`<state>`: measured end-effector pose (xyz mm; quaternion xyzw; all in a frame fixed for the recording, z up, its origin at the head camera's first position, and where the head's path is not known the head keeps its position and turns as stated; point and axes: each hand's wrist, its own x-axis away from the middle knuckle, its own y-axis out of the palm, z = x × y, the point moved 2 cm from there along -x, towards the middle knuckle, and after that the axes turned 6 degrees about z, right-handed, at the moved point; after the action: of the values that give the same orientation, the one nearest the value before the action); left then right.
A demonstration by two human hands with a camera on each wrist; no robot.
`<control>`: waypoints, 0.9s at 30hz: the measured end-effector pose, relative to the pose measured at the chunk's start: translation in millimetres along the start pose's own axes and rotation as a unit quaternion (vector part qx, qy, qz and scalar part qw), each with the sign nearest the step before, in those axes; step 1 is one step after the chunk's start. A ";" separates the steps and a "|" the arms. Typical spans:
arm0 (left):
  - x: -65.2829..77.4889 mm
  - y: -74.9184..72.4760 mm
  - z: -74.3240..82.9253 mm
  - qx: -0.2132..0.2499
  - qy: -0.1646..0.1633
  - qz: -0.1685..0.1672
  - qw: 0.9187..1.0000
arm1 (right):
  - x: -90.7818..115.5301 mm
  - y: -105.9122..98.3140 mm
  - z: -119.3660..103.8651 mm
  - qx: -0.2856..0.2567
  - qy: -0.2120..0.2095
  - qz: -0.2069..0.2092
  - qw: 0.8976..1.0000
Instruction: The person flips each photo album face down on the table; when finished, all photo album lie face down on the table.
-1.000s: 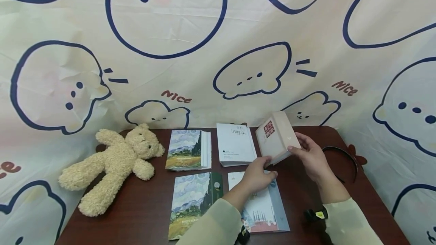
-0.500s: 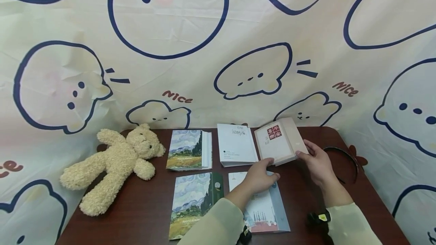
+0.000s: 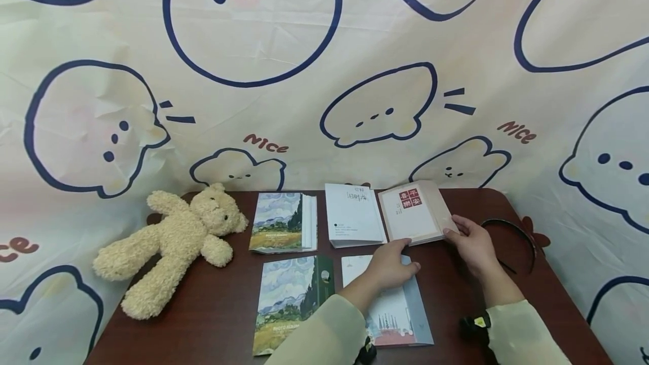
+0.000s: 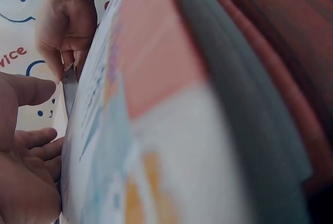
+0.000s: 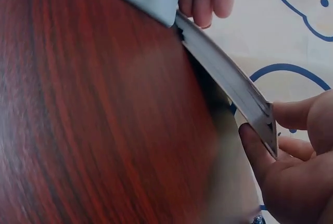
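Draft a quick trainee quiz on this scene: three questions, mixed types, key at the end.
1. Multiple choice: what does the right grip pinch at its edge?
A) black headband
B) cream book with red characters
C) white book

2. True or false: in the head view, the teddy bear lies toward the left end of the table.

3. Count: how many photo albums with a painted landscape cover show in the head view?

Key: 1. B; 2. True; 3. Two.

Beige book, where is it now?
In the head view, right of centre, the beige book is just right of the rear white book, one corner in the right hand.
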<state>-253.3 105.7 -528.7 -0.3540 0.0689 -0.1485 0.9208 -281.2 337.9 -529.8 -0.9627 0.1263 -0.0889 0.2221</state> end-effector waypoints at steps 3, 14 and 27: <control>-1.1 0.8 0.4 -0.013 0.004 0.002 1.000 | -0.7 -1.0 0.4 0.064 -0.021 0.003 0.998; 0.2 1.1 1.8 -0.014 -0.005 0.004 1.000 | -0.3 2.8 0.0 0.264 -0.069 -0.013 0.962; -0.9 2.3 2.4 0.001 -0.007 0.005 1.000 | 0.1 10.5 -2.9 0.298 -0.080 0.014 0.951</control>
<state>-253.0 109.1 -528.5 -0.3538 0.0641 -0.1412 0.9224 -283.8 327.6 -531.9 -0.8551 0.0893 -0.0417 0.5091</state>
